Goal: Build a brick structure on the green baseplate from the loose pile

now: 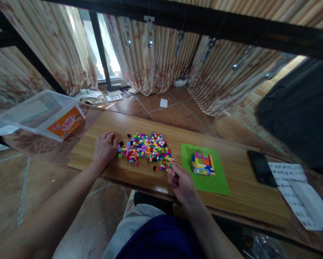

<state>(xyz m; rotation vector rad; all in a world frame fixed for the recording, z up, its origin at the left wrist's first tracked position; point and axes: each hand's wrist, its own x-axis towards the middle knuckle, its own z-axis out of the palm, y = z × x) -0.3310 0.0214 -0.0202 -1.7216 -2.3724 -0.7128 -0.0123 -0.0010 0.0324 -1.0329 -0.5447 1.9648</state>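
A heap of small coloured toy bricks point(148, 147) is spread over the wooden board in front of me. At its left edge my left hand point(105, 146) rests on the board, fingers loosely bent and nothing visible in them; its thumb side is beside a few loose bricks. My right hand point(180, 180) is at the heap's lower right corner, thumb and forefinger pinched on a small green brick point(171, 165). Just right of that hand lies a green baseplate point(219, 176). On it stands a low, roughly square build of multicoloured bricks point(203, 164).
A clear plastic bin point(42, 120) with an orange label stands at the left. Right of the baseplate are a black phone point(261, 168) and printed papers point(291, 180). A dark metal bar point(177, 21) crosses above, before curtains point(156, 61).
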